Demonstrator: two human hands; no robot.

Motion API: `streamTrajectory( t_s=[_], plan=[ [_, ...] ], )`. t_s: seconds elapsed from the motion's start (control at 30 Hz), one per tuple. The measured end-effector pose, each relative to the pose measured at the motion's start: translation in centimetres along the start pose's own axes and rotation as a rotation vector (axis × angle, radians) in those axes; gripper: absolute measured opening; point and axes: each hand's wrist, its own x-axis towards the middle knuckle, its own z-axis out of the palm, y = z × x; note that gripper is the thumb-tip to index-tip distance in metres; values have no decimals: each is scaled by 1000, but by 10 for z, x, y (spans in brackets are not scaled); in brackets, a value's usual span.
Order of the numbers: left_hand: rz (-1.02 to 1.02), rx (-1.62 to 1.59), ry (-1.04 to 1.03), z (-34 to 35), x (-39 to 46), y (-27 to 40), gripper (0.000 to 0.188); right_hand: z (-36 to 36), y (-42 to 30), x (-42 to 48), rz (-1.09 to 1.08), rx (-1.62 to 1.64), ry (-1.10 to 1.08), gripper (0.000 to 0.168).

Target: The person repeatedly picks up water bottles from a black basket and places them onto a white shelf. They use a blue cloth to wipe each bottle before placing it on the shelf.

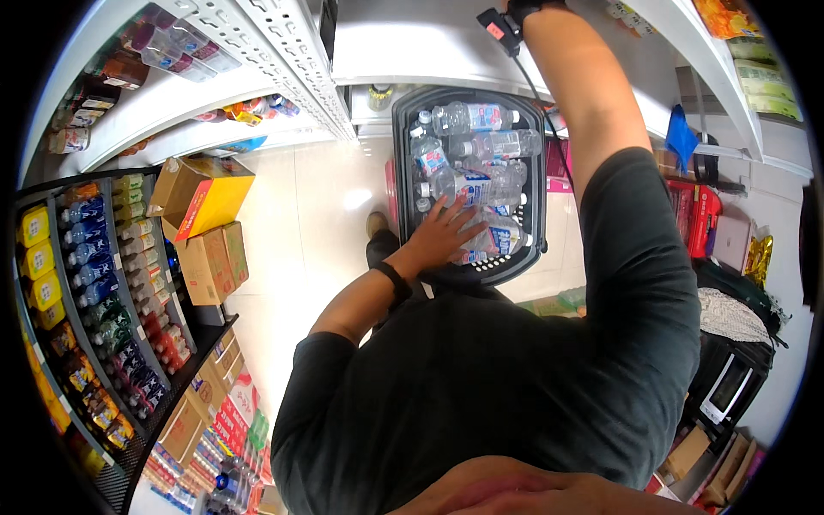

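Note:
My left hand (445, 233) lies over clear plastic bottles in a black basket (402, 212), its fingers spread and touching them. The nearest ones are a bottle with a blue-and-white label (473, 185) just past the fingertips and another bottle (503, 237) to the right of the fingers. Several more bottles lie on their sides, some stacked, with labels of blue, white and pink. My right arm stretches forward over a white shelf (425, 45). The right hand is beyond the top edge, out of view; only a black wrist strap (537, 5) shows.
A small black device (499, 31) with a cable hangs by the right wrist. Perforated white shelf uprights (283, 58) stand ahead on the left. Cardboard boxes (206, 261) sit against a drink rack (135, 257). Red packages (698, 219) and a microwave-like appliance (727, 386) are at right.

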Motion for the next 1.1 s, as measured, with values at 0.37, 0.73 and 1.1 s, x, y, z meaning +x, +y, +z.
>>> streamTrajectory(
  t_s=[0.37, 0.73, 1.1],
  plan=[
    [-85, 74, -23, 1, 12, 18, 90, -44, -11, -105, -191, 215, 253, 77],
    [-345, 201, 152, 21, 31, 65, 72, -110, -4, -477, 7, 90, -230, 95],
    [-573, 282, 21, -55, 13, 57, 95, -28, 69, -569, -363, -766, -465, 92]
  ],
)
